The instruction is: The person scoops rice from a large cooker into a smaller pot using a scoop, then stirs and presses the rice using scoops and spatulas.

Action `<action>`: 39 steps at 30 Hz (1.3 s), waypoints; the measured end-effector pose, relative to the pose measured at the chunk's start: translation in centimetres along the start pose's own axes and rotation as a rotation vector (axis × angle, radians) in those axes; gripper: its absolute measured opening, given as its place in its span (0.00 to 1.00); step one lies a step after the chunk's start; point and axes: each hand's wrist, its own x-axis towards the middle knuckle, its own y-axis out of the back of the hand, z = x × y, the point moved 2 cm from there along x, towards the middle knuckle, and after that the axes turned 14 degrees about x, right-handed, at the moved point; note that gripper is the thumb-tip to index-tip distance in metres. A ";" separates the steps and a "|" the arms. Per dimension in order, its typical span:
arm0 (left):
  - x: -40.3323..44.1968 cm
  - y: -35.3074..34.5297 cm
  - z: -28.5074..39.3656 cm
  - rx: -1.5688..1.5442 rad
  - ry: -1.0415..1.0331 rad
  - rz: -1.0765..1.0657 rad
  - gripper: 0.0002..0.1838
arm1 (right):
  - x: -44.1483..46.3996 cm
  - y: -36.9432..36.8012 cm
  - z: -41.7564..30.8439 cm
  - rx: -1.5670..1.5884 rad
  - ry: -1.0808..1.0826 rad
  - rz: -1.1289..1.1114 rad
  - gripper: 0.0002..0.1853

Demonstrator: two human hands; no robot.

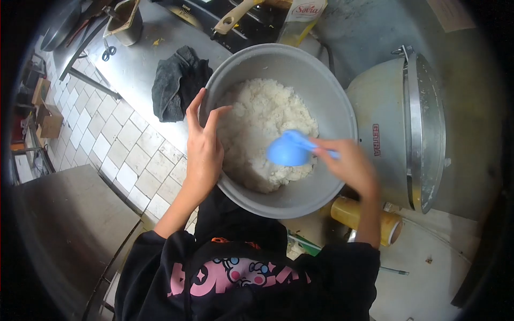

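A large grey metal pot [337, 107] holds a mass of white cooked rice [267, 101], with steam or haze over its left part. My left hand [205, 142] grips the pot's left rim, one finger hooked over the edge and another pointing up along the outside. In my right hand [345, 163] is the handle of a blue plastic scoop [289, 150]. The scoop's rounded bowl is over the rice, right of the middle; whether its edge touches the rice I cannot tell. My right hand is slightly blurred.
Right of the pot stands a big grey rice cooker [380, 117] with its lid raised. A dark cloth [179, 83] lies on the steel table [128, 64], near scissors [108, 52] and a metal container [126, 27]. A Sovia pouch [302, 21] and a yellow can [364, 218] are close to the pot.
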 end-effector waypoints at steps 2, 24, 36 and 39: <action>-0.1 -0.1 0.0 0.038 0.003 0.005 0.33 | -2.3 2.8 -1.8 0.001 0.071 0.061 0.12; 0.1 -0.1 0.3 0.061 -0.006 -0.004 0.32 | 5.1 -0.9 -0.4 -0.014 0.049 -0.022 0.13; -0.2 -0.1 0.6 0.089 -0.128 0.045 0.20 | 2.9 -0.6 0.8 -0.134 0.211 0.107 0.15; -0.3 0.3 2.0 0.193 -0.177 0.029 0.20 | -5.7 8.2 -1.1 0.126 0.053 0.247 0.13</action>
